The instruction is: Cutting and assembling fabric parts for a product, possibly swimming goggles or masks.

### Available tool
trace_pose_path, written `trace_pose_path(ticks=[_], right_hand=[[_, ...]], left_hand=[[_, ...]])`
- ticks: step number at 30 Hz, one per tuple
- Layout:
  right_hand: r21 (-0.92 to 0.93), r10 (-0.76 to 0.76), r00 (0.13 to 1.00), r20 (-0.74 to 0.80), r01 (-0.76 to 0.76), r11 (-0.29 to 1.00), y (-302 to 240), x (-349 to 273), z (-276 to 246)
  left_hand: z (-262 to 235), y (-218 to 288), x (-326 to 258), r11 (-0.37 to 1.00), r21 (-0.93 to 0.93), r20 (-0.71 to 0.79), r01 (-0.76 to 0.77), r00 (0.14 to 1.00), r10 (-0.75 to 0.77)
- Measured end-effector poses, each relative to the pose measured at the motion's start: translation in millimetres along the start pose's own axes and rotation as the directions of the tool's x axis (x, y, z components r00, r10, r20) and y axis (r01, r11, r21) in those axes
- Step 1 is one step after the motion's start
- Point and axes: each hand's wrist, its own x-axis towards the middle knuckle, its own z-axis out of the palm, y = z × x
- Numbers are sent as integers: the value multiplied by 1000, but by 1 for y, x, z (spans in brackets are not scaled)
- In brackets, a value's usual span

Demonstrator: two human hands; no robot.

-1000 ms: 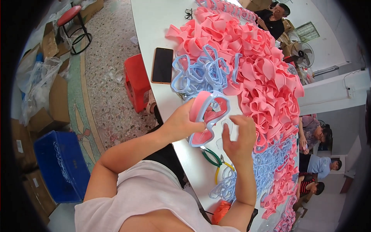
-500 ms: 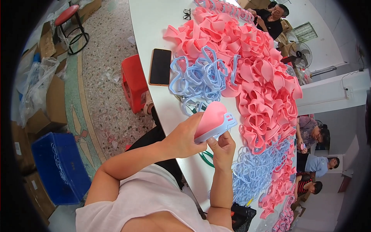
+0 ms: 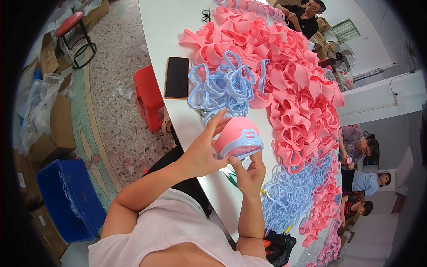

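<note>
Between my hands, above the near edge of the table, is a rounded soft pink piece with a light-blue frame [image 3: 242, 143] around its front. My left hand [image 3: 202, 149] grips its left side, thumb low and index finger raised. At the lower edge of the frame, my right hand [image 3: 249, 175] pinches with thumb and fingers. Just beyond lies a heap of light-blue frames [image 3: 222, 84]. A large pile of soft pink pieces [image 3: 293, 89] spreads to the right of it. Part of a green-handled tool [image 3: 230, 179] shows beneath my hands.
A black-screened phone [image 3: 177, 78] lies by the table's left edge. Closer to me on the right is a tangle of light-blue rings [image 3: 293, 191]. A red stool [image 3: 149, 98] and a blue bin [image 3: 71, 200] stand to the left. Several people sit across the table.
The pink piece has turned so its framed front shows more. My left index finger has lifted away from it. The view has shifted slightly, moving the table leftward in the picture.
</note>
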Motion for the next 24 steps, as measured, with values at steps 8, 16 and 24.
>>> trace_pose_path(ticks=[8, 16, 24], right_hand=[[-170, -30, 985, 171, 59, 984, -1, -1, -9], [-399, -73, 889, 451, 274, 875, -21, -3, -18], [-502, -98, 837, 538, 412, 760, -27, -1, -14]], left_hand=[[-24, 21, -3, 994, 101, 252, -29, 968, 3], [-29, 25, -2, 817, 509, 363, -271, 928, 81], [-30, 18, -12, 896, 407, 365, -179, 931, 20]])
